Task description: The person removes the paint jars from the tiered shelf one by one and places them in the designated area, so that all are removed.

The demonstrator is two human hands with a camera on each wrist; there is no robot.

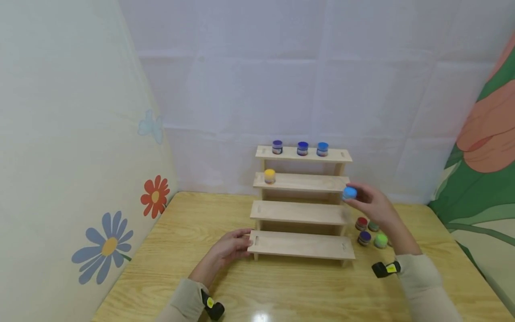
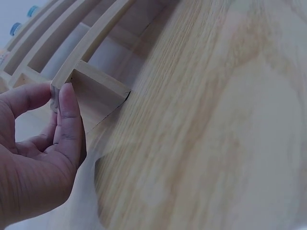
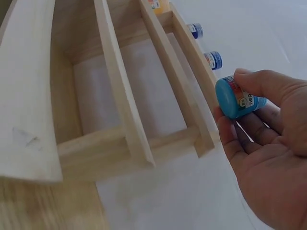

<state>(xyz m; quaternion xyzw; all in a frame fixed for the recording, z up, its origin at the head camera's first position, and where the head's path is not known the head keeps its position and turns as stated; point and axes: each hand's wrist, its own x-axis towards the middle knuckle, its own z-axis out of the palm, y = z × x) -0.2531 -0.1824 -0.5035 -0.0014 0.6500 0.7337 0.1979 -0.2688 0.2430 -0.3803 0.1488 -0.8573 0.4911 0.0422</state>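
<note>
My right hand [image 1: 372, 203] holds a light blue paint jar [image 1: 349, 193] between thumb and fingers, at the right end of the second-highest step of a wooden tiered rack [image 1: 301, 243]. In the right wrist view the jar [image 3: 235, 99] is tilted on its side, its printed label partly under the thumb. My left hand [image 1: 230, 247] pinches the left end of the rack's lowest step, thumb and forefinger on the board's corner [image 2: 55, 96]. Along the top step stand a purple jar [image 1: 277, 147], a dark blue jar [image 1: 302, 148] and a blue jar [image 1: 322, 149]. One yellow jar [image 1: 269, 176] sits at the second step's left end.
On the wooden table [image 1: 306, 290], right of the rack, several jars are grouped: a red one [image 1: 361, 223], a purple one [image 1: 364, 238], a light green one [image 1: 380, 240] and a darker green one [image 1: 373, 226], partly behind my right forearm. A white cloth [image 1: 241, 89] hangs behind.
</note>
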